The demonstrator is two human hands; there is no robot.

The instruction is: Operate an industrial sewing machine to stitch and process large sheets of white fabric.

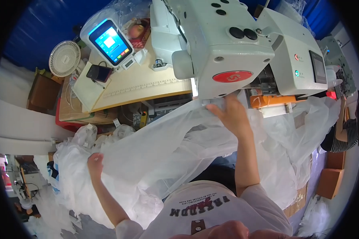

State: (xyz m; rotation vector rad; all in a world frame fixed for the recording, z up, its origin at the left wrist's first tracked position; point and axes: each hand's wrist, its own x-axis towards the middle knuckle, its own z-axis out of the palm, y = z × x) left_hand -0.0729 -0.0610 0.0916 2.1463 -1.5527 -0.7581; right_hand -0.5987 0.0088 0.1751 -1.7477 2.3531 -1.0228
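White sheer fabric (147,147) stretches across my lap, from the left up to the large white sewing machine (231,55). My left hand (95,164) is closed on the left part of this fabric, with the fingers curled together. Just below the front of the machine head, my right hand (234,117) lies on the fabric. Its thumb stands apart from the fingers, which reach up under the head; their tips are partly hidden there. The needle area cannot be seen behind the machine's casing.
A lit touchscreen panel (110,42) stands over the pale worktable (147,89), with a phone (99,73) and a white fan (64,58) to its left. More white fabric (287,147) hangs at the right, near cardboard boxes (330,183). Another person's arm (339,123) shows at far right.
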